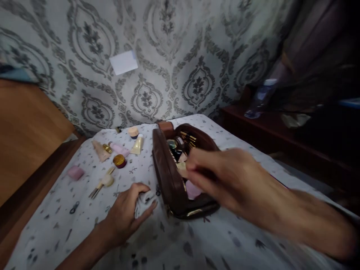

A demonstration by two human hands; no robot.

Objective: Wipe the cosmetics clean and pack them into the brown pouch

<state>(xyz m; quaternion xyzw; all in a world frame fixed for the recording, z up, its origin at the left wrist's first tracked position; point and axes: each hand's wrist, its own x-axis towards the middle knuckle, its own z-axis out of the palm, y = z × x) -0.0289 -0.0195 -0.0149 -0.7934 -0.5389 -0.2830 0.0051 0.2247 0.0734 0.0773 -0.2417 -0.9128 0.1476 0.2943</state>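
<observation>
I have the right hand over the open mouth of the brown bag, and I read the step in hand as handling the small things inside it. Its fingers curl inward beside a pale piece, but motion blur hides whether they are closed on it, so I can't call that a grip. My left hand is surer: it is closed around some bunched white cloth just beside the bag, though I can't tell whether that is a separate piece or a fold of the sheet. The bag rests on the sheet with its zipped edge parted; inside I make out a pink item near the close end and slim gold-trimmed pieces toward the far end. Apart from it, on the left, lie a pink tube, a cream tube, a gold-topped jar and a pink block. From here, I judge that a move at the bag calls for a settled fingertip pinch on one piece, the wrist high enough to pass the rim, and neighbouring pieces left undisturbed. The crowding could make the wrong one snag.
</observation>
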